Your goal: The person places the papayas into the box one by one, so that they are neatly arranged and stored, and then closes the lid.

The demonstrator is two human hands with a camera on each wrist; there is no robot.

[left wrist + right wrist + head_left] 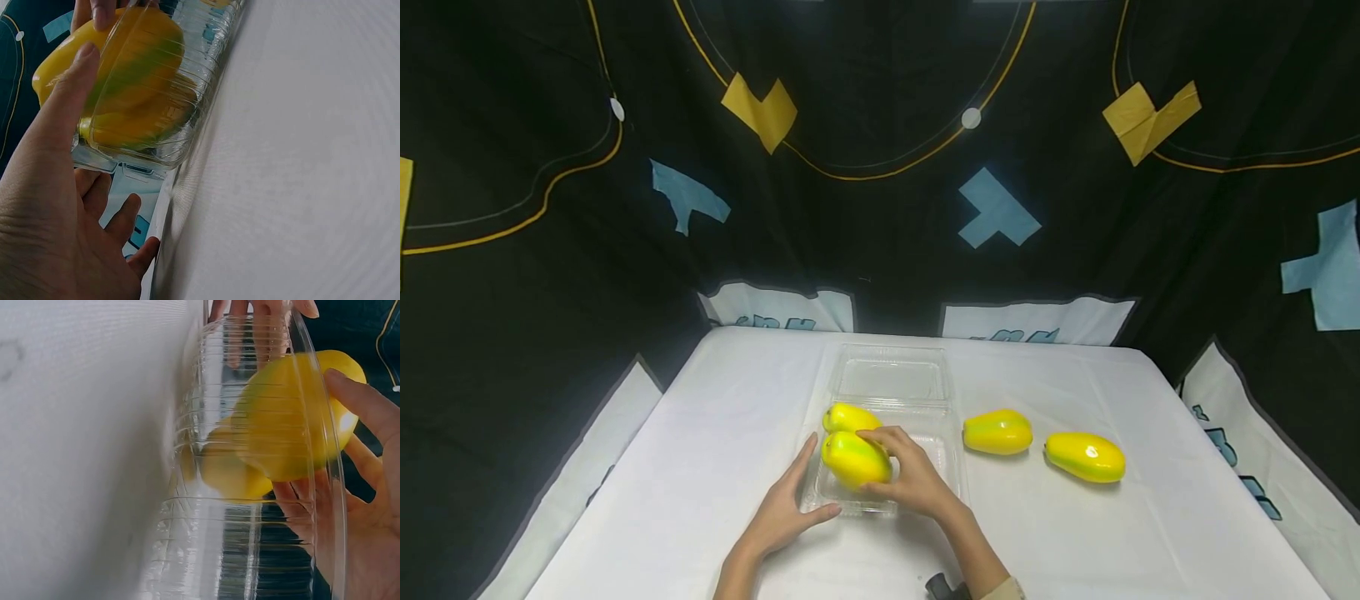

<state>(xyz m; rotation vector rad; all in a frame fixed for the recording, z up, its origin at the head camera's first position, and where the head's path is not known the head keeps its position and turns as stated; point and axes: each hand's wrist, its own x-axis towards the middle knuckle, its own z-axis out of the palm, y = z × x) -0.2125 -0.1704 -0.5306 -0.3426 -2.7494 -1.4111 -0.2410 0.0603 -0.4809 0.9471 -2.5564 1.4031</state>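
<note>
My right hand (917, 477) holds a glossy yellow-green papaya (853, 460) between thumb and fingers, over the near left of a clear plastic clamshell box (942, 433). Behind it, a second papaya (842, 415) lies inside the box, partly covered by the held one. My left hand (777, 518) is at the box's near left corner, thumb and fingers spread apart. In the left wrist view its thumb lies by the box wall, overlapping the papaya. Through the ribbed wall in the right wrist view, the held papaya (281, 419) rises above the rim.
The box's lid (891, 375) lies folded back on the far side. Two more papayas, one nearer (997, 432) and one farther right (1085, 457), lie on the white-covered table (662, 500). A dark object (946, 587) shows by the right wrist. Black cloth (880, 242) hangs behind.
</note>
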